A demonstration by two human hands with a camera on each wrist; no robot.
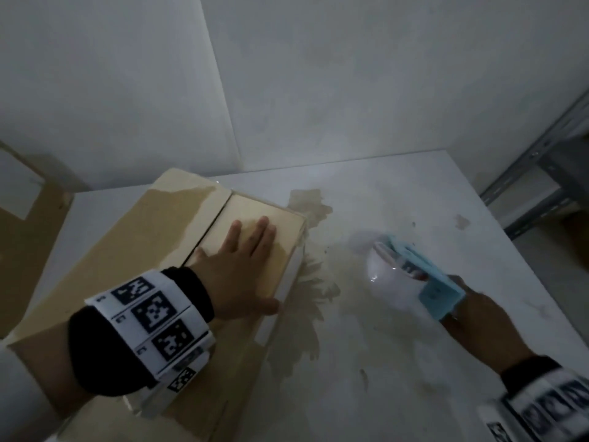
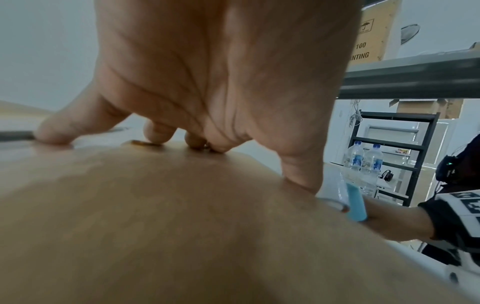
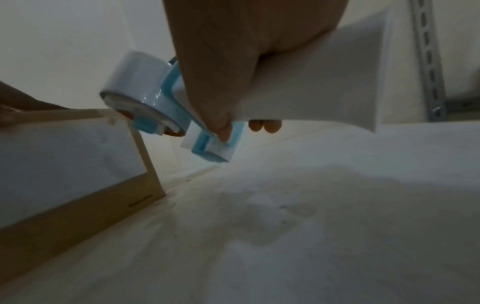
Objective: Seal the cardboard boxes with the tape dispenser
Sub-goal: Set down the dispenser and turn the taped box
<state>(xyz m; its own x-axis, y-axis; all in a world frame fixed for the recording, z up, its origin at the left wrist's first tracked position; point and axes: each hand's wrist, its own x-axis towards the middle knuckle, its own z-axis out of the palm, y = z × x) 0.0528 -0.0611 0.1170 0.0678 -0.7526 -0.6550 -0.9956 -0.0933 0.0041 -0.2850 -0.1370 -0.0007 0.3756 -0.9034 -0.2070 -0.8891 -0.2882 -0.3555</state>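
A tan cardboard box [image 1: 134, 250] lies on the white table [image 1: 414, 362] at the left, its two top flaps closed with a dark seam between them. My left hand [image 1: 242, 266] presses flat on the right flap, fingers spread and straight; the left wrist view shows the left hand [image 2: 207, 86] resting on the box top [image 2: 182, 226]. To the right of the box, my right hand [image 1: 475, 317] grips a light-blue tape dispenser [image 1: 424, 275] with a clear roll, held above the table. In the right wrist view the dispenser [image 3: 155, 102] hangs just beside the box's upper corner [image 3: 109, 117].
Brownish stains [image 1: 309, 282] mark the table beside the box. White walls close the back. A metal shelf frame [image 1: 541, 173] stands at the right, another cardboard piece [image 1: 25, 218] at the far left. Two water bottles [image 2: 363, 160] and a black rack [image 2: 405, 154] stand behind.
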